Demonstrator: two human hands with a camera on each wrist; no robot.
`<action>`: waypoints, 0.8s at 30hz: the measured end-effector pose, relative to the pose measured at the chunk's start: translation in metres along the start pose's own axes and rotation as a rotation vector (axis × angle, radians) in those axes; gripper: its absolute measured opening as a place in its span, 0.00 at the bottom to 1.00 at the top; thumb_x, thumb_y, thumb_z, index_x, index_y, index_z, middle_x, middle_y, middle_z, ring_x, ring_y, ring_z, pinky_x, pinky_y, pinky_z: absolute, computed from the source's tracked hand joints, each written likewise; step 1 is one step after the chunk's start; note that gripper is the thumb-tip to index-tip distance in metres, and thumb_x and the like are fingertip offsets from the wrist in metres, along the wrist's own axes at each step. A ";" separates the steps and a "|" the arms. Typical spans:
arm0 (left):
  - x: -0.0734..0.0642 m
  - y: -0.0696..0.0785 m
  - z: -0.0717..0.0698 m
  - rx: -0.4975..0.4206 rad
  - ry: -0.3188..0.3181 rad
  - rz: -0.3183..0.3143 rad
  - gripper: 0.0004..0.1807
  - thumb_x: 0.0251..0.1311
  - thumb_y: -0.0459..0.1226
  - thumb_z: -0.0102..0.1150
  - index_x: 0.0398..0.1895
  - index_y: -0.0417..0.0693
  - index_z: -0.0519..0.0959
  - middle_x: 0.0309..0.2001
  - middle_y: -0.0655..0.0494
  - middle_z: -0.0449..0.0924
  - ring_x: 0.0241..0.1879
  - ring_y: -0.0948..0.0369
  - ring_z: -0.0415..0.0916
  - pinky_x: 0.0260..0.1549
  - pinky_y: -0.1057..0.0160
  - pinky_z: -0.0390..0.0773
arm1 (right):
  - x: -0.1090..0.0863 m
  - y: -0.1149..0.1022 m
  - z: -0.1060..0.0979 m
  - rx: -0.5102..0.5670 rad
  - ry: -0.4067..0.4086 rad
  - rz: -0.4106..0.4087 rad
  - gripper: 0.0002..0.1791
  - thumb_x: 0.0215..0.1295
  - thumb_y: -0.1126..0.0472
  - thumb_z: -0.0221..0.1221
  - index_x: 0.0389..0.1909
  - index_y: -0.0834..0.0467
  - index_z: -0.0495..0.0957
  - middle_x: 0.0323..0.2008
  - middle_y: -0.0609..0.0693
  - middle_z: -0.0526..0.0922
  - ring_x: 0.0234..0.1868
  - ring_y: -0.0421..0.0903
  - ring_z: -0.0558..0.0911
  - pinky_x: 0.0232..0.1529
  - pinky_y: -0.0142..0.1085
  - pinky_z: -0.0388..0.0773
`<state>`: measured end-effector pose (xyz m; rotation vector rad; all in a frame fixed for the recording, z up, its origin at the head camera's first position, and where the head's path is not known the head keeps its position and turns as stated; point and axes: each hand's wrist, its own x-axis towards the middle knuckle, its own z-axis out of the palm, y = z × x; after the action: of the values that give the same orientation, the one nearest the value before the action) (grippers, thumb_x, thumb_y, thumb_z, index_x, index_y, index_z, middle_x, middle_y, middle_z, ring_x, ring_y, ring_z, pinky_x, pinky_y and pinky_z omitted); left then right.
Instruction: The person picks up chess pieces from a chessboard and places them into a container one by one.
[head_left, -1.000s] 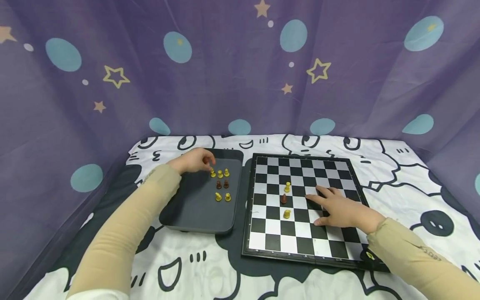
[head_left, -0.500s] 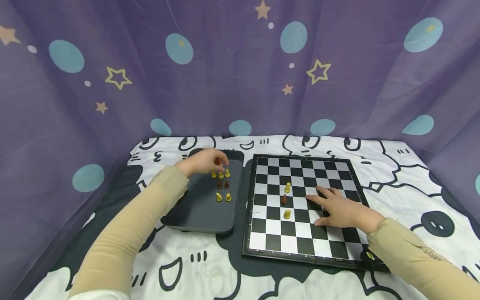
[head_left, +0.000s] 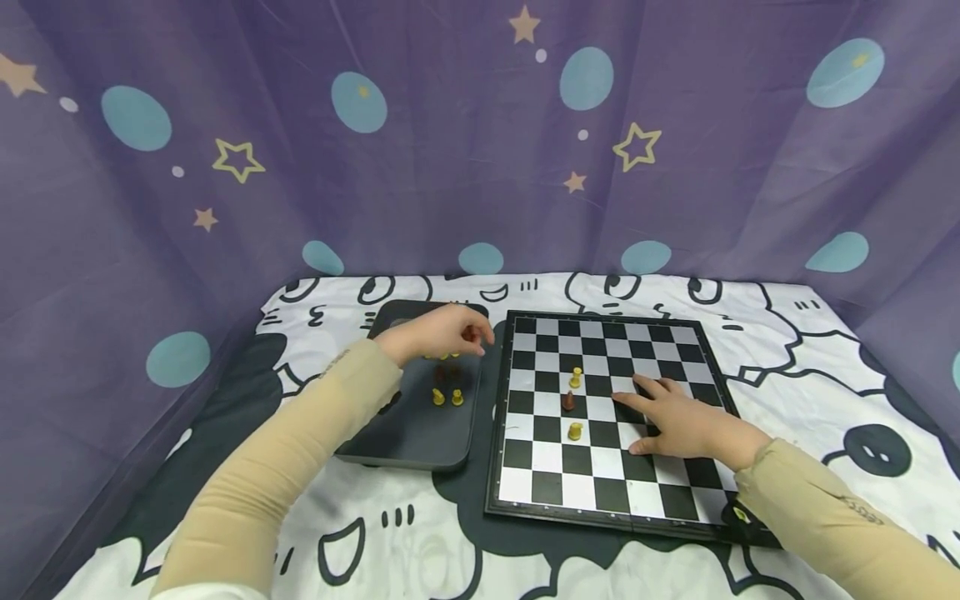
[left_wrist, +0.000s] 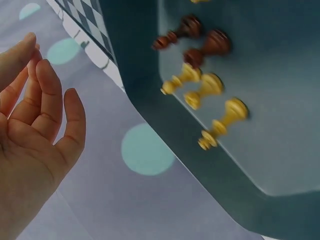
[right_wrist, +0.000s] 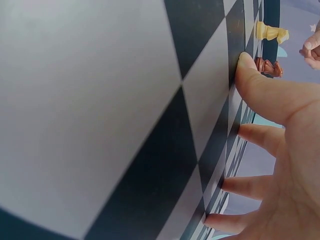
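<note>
My left hand (head_left: pixel 444 332) hovers over the far right part of a dark grey tray (head_left: pixel 397 437), fingers loosely bent. In the left wrist view its thumb tip lies close to a fingertip, and no piece shows in the hand. Below, the tray holds yellow chess pieces (left_wrist: pixel 227 120) and two brown chess pieces (left_wrist: pixel 215 42), upright in short rows. My right hand (head_left: pixel 675 417) rests with spread fingers on a chessboard (head_left: pixel 551 508). Left of its fingertips stand a far yellow chess piece (head_left: pixel 576 377), a brown chess piece (head_left: pixel 568 401) and a near yellow chess piece (head_left: pixel 574 431).
Tray and chessboard lie side by side, a narrow gap between them, on a cloth (head_left: pixel 420 533) with black-and-white cartoon prints. A purple curtain (head_left: pixel 480 192) with stars and blue spots hangs behind. The tray's raised wall (left_wrist: pixel 150 115) surrounds its pieces.
My left hand has moved right across the tray, away from the row of three yellow pieces toward the chessboard. My right hand and the pieces on the board stay put.
</note>
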<state>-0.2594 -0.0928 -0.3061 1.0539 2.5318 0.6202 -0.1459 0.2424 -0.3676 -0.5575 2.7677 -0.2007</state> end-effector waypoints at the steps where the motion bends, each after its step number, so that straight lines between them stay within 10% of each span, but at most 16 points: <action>1: 0.001 0.002 0.001 0.007 -0.002 0.009 0.10 0.61 0.33 0.60 0.46 0.41 0.80 0.28 0.56 0.76 0.27 0.62 0.70 0.32 0.64 0.71 | 0.000 0.000 0.000 -0.001 0.001 -0.001 0.43 0.51 0.35 0.62 0.66 0.51 0.66 0.67 0.70 0.57 0.64 0.77 0.56 0.52 0.69 0.63; 24: 0.044 0.045 0.032 0.000 -0.076 0.126 0.14 0.61 0.34 0.60 0.49 0.40 0.79 0.30 0.56 0.77 0.28 0.64 0.68 0.33 0.68 0.70 | -0.001 0.000 -0.001 0.001 -0.007 0.000 0.43 0.51 0.35 0.62 0.66 0.51 0.66 0.67 0.70 0.57 0.64 0.77 0.56 0.52 0.69 0.63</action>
<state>-0.2483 -0.0242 -0.3164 1.2201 2.4146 0.6014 -0.1455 0.2425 -0.3667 -0.5564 2.7606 -0.1991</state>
